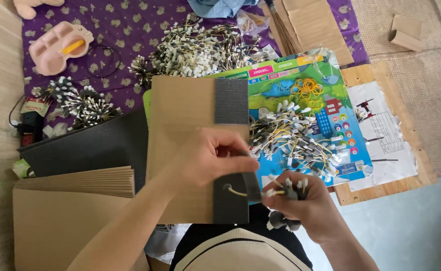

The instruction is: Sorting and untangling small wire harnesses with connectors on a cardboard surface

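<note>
Fingers first: from the head camera, the left hand (215, 158) is pinched shut on the upper end of a dark grey foam strip (233, 193) glued down the right edge of a brown cardboard sheet (180, 130). A thin yellow wire (236, 191) pokes out of a hole in that strip and runs rightward, its long axis lying almost level, straight towards the right hand (300, 208).

That right hand sits just beside the sheet's lower right corner, curled closed around a small bunch of white-tagged, grey-capped wire pieces (288, 188); the wire's near end meets the fingers there, so the right hand is the nearer one to it, with the left above and to its left.

Beyond the sheet's right edge lies a loose pile of the same tagged wires (293, 138) on a colourful printed plastic chart (325, 100), with yellow rubber bands (306, 90) further up. A bigger heap of tagged wires (195, 47) rests on a purple patterned cloth (125, 25). Stacked cardboard sheets (80, 181) sit at the lower left.
</note>
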